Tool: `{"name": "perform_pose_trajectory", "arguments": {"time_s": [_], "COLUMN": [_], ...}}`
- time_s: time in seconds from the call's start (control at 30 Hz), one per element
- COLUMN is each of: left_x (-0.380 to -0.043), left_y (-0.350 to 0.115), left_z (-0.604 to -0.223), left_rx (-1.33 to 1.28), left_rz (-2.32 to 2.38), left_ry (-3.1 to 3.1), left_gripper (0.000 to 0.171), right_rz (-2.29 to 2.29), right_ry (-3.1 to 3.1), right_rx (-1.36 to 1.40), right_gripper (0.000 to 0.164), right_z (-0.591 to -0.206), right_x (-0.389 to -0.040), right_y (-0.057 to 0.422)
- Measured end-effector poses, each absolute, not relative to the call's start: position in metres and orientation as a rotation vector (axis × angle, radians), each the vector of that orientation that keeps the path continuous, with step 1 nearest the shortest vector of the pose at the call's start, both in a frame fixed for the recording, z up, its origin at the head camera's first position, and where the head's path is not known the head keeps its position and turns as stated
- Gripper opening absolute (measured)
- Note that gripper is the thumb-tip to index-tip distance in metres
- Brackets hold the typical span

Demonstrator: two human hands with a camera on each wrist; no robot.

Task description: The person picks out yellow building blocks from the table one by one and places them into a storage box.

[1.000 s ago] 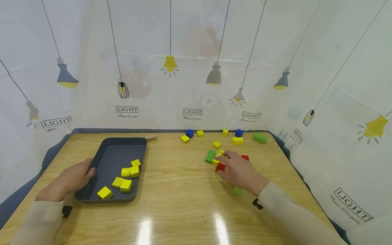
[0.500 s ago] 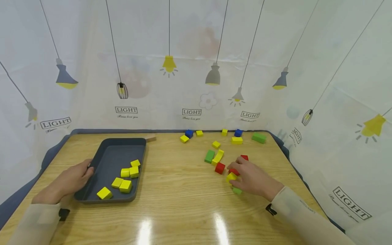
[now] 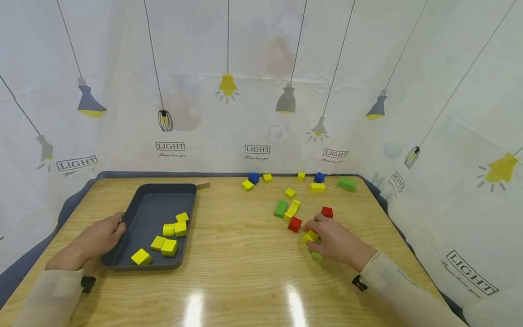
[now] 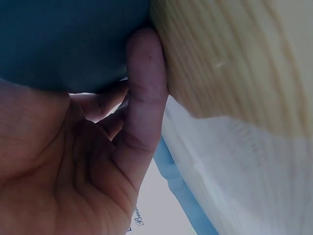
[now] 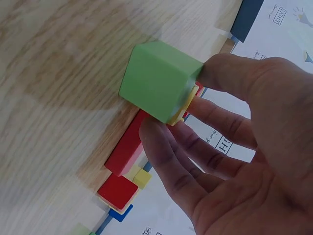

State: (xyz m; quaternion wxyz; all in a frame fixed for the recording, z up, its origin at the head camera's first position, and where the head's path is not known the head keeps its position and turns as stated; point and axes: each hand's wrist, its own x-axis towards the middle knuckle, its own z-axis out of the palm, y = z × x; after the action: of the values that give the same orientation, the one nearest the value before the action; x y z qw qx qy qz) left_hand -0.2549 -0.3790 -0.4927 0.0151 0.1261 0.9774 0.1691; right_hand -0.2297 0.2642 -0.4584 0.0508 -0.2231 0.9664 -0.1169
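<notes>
My left hand (image 3: 96, 238) grips the left rim of a dark grey tray (image 3: 153, 200). In the left wrist view, its fingers (image 4: 146, 88) curl in under the tray's edge. Several yellow blocks (image 3: 168, 248) lie inside. On the right, my right hand (image 3: 337, 240) pinches a yellow block (image 3: 310, 236) between thumb and fingers, low over the table. A green block (image 5: 154, 81) stands right by it, filling the front of the right wrist view and partly covering the yellow one. A long red block (image 5: 128, 147) lies beside my fingertips, hidden under the hand in the head view.
Red blocks (image 3: 295, 224), a green block (image 3: 281, 208) and a curved yellow block (image 3: 292, 210) surround the right hand. Farther back are blue blocks (image 3: 319, 177), more yellow blocks (image 3: 317, 187) and a green block (image 3: 347, 184). A brown wooden piece (image 3: 203, 185) lies by the tray's far corner.
My right hand has moved right and toward me, from the red block near the curved yellow one to the yellow block beside the green one. My left hand and the tray stay put.
</notes>
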Motion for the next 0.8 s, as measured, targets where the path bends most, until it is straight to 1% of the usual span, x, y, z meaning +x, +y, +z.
{"name": "perform_pose_trajectory", "arguments": {"time_s": [0.27, 0.5, 0.8], "left_x": [-0.254, -0.254, -0.256], "left_y": [-0.378, -0.378, -0.379], "left_z": [-0.492, -0.49, -0.49], "left_rx": [0.391, 0.371, 0.386], "left_rz": [0.517, 0.525, 0.516], "left_ry": [3.044, 3.028, 3.047], "left_gripper": [0.047, 0.048, 0.046], "right_rz": [-0.405, -0.448, -0.494], "right_ry": [2.933, 2.937, 2.953], "right_rx": [-0.665, -0.711, -0.681], "right_gripper": [0.029, 0.025, 0.026], "right_z": [-0.457, -0.46, -0.454], "right_x": [-0.229, -0.23, -0.229], "right_y": [0.261, 0.26, 0.249]}}
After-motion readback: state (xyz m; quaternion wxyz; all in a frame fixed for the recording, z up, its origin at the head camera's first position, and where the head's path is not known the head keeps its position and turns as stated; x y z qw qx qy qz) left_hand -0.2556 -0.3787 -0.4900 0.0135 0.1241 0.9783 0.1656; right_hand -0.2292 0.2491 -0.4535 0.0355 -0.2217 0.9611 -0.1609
